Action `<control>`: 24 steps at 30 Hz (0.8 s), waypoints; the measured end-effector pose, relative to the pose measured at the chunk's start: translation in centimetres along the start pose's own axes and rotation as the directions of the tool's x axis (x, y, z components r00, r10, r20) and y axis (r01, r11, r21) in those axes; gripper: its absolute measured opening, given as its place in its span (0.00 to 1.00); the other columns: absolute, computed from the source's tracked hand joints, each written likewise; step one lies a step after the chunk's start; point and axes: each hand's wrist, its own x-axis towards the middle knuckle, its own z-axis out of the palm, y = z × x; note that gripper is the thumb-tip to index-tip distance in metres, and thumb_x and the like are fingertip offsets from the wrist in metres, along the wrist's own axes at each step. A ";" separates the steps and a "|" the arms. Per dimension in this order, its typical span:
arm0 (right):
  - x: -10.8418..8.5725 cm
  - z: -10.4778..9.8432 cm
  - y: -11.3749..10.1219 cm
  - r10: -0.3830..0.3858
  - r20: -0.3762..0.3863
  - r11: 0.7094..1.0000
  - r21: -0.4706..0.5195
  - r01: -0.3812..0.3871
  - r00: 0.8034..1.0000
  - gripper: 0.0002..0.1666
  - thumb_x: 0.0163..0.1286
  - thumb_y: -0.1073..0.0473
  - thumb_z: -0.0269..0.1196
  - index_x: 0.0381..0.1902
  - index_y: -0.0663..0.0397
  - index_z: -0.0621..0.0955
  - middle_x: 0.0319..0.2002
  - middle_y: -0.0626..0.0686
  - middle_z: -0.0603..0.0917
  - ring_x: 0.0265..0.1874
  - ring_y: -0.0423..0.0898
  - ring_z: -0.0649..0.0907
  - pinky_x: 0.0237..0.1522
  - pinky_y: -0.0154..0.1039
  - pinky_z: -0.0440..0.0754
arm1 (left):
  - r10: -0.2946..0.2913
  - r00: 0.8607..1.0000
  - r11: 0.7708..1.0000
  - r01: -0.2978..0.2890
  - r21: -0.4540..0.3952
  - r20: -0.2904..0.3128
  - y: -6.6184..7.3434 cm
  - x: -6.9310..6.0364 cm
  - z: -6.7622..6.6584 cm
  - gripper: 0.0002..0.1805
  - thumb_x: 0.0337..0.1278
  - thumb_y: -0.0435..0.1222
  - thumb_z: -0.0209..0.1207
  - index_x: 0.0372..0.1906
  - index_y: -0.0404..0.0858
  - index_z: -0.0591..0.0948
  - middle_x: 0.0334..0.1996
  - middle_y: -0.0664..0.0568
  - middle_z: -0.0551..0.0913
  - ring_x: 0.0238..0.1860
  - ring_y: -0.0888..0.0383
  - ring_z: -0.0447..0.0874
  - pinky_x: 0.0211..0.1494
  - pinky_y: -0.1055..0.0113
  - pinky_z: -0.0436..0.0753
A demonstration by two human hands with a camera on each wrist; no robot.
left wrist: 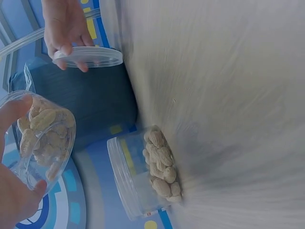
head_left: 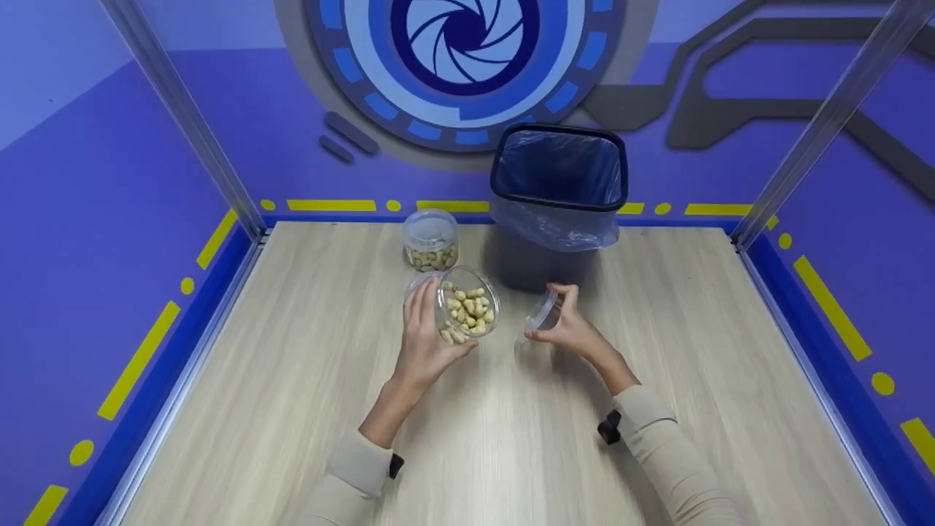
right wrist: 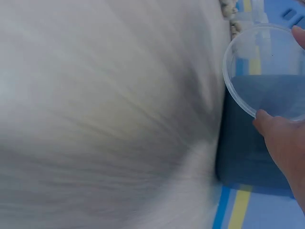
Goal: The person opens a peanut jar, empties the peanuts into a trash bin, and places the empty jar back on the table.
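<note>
Left grip around peanut jar

I can read no word, number or brand here. Just beyond my left fingers, by the lower side of the standing peanut jar, sits a tiny red-and-white mark, too small to make out. Farther past them, the wall bears a round shutter-blade emblem above yellow bars and dots.
</note>
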 end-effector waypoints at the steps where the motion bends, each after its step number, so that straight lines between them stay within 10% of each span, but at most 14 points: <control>1: 0.1 0.0 0.7 0.007 0.000 1.000 0.000 -0.007 1.000 0.58 0.48 0.75 0.76 0.64 0.77 0.48 0.73 0.78 0.51 0.74 0.73 0.55 0.77 0.57 0.55 | 0.000 1.000 1.000 0.000 0.000 0.000 0.0 0.0 0.0 0.67 0.20 0.44 0.86 0.74 0.29 0.63 0.71 0.35 0.68 0.71 0.33 0.63 0.72 0.43 0.69; 12: 0.4 -1.3 4.5 -0.024 0.001 0.990 -0.142 0.024 1.000 0.64 0.47 0.64 0.82 0.71 0.65 0.51 0.73 0.73 0.59 0.74 0.68 0.61 0.76 0.59 0.57 | 0.003 1.000 1.000 -0.003 0.011 0.028 0.0 -0.2 0.0 0.69 0.18 0.44 0.86 0.75 0.30 0.63 0.71 0.37 0.68 0.72 0.37 0.63 0.76 0.44 0.63; 24: 0.0 -2.4 4.6 0.081 0.039 0.901 -0.430 -0.056 0.996 0.66 0.47 0.50 0.82 0.76 0.61 0.58 0.72 0.71 0.61 0.72 0.67 0.64 0.73 0.62 0.63 | 0.009 0.999 1.000 -0.010 0.024 0.046 0.0 -0.3 -0.1 0.68 0.20 0.45 0.86 0.74 0.29 0.63 0.70 0.37 0.68 0.72 0.40 0.63 0.75 0.46 0.66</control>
